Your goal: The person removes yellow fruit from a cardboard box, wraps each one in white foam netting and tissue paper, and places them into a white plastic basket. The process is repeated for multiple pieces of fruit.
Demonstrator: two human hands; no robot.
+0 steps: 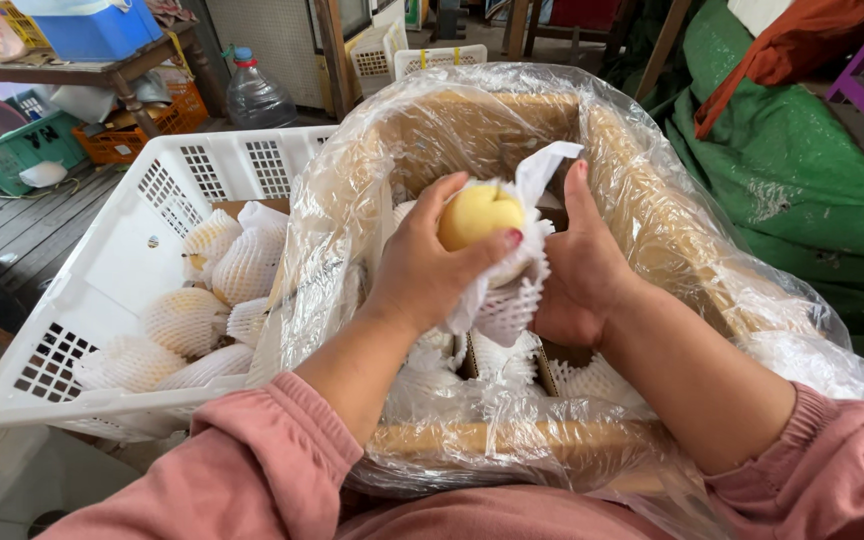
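Cluttered packing area, plastic-lined cardboard box (632, 200) beside white crate (102, 300) of netted fruit: your left hand (422, 270) clasps the yellow pear (479, 213) above the box, your right hand (577, 280) pinches its foam net (512, 300); a slack grip could drop and bruise it.

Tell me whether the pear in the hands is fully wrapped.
Partly wrapped: the pear's yellow top shows bare above the foam net.
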